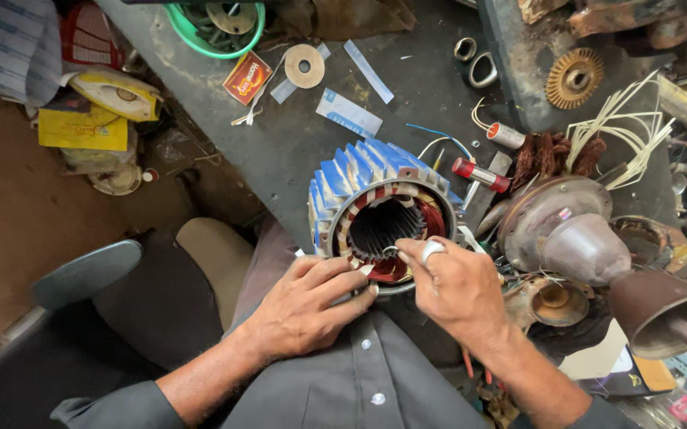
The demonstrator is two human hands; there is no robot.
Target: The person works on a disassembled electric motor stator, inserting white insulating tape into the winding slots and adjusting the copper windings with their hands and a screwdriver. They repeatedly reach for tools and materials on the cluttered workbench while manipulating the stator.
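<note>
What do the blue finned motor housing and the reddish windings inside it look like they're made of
The blue finned housing looks like cast metal under chipped blue paint, judging by its rigid ribs. The windings look like enamelled copper wire, reddish and glossy, with pale tape or paper wraps. Both hands, left and right, touch its rim.

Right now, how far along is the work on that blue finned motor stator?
Looks done: copper coils already sit in the blue finned motor stator, wrapped in white-and-red banding around the bore. In hand: the left hand steadies the near rim while the right hand, one finger taped white, pinches something small at the winding edge. Seemingly left: the rusty brown end bell and white sleeving strands lie loose beside it.
</note>
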